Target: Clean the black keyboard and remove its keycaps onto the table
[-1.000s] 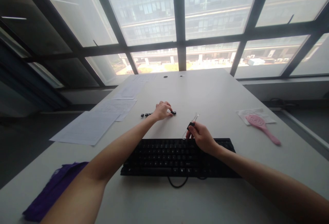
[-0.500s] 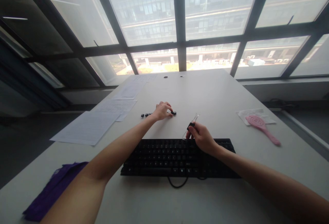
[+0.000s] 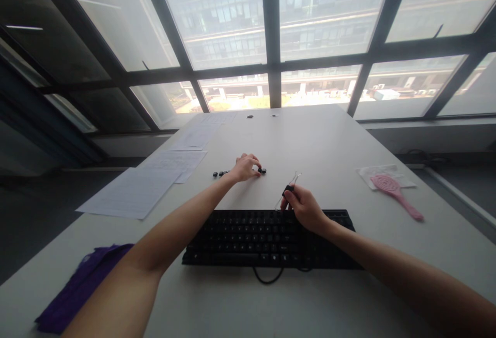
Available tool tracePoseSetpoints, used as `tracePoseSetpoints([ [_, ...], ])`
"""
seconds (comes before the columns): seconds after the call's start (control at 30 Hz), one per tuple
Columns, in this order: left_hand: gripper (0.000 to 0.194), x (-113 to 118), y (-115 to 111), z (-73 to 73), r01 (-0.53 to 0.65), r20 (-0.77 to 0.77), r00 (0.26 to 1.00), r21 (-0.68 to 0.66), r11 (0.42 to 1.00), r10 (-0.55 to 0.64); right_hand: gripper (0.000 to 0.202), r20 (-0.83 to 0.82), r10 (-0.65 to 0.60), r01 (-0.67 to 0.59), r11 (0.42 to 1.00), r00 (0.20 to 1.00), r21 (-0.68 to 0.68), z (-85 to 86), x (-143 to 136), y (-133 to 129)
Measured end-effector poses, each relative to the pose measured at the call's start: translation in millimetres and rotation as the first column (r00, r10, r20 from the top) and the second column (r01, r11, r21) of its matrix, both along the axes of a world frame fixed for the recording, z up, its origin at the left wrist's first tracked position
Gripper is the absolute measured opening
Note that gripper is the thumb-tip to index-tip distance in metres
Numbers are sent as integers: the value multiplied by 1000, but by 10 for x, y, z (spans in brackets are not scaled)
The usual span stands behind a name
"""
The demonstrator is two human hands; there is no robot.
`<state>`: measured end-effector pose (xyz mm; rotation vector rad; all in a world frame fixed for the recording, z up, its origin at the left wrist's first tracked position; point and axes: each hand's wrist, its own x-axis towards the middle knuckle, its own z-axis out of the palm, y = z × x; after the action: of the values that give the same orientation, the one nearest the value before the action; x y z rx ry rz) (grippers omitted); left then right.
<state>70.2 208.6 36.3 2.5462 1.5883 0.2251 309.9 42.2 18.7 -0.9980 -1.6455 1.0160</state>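
White table (image 3: 318, 147) stands before dark-framed windows (image 3: 325, 12). I see black keyboard (image 3: 240, 237) near table's close edge, cable (image 3: 267, 281) looping out below. Beyond it, row of small black keycaps (image 3: 220, 173). My left hand (image 3: 244, 167) reaches to row's right end, thumb and forefinger curved around one keycap; contact: cannot tell. My right hand (image 3: 306, 209), over keyboard's rear edge, has fingers clamped on wire tool (image 3: 288, 190) by black middle. Left: papers (image 3: 132, 193), purple cloth (image 3: 81, 291). Right: pink hairbrush (image 3: 387, 185), partly on white wrapping (image 3: 406, 179).
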Motion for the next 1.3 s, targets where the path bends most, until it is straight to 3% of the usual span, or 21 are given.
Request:
tracePoseSetpoints([
  [0.13,34,10,-56,80,-11,0,1000,8,1000,11,34,-43,-11,11,1000,999,1,-10,3,6],
  [0.23,33,66,-243,197,-67,11,998,70,995,67,36,-117,-60,63,998,991,20,7,-2,10],
  [0.33,23,188,-645,332,-82,-13,996,129,988,84,36,-205,-123,128,992,971,12,50,-4,24],
  [0.47,19,386,-1376,461,82,-110,992,133,988,-68,37,-192,-158,163,986,969,14,132,56,41],
  [0.57,23,483,-1808,464,111,-121,988,117,987,-97,30,-110,-132,136,990,985,24,174,141,26],
  [0.63,25,515,-1966,417,108,-95,991,93,990,-99,24,-50,-105,106,994,993,35,173,182,2],
  [0.93,26,579,-1999,141,69,90,993,97,993,-78,20,79,-28,18,992,996,121,73,126,-37],
  [1.13,22,583,-1997,46,23,127,991,121,992,-39,20,183,-4,-13,996,983,89,104,122,-32],
  [1.3,21,580,-1986,25,18,118,992,120,993,-32,21,270,5,-57,982,963,182,114,112,-62],
])
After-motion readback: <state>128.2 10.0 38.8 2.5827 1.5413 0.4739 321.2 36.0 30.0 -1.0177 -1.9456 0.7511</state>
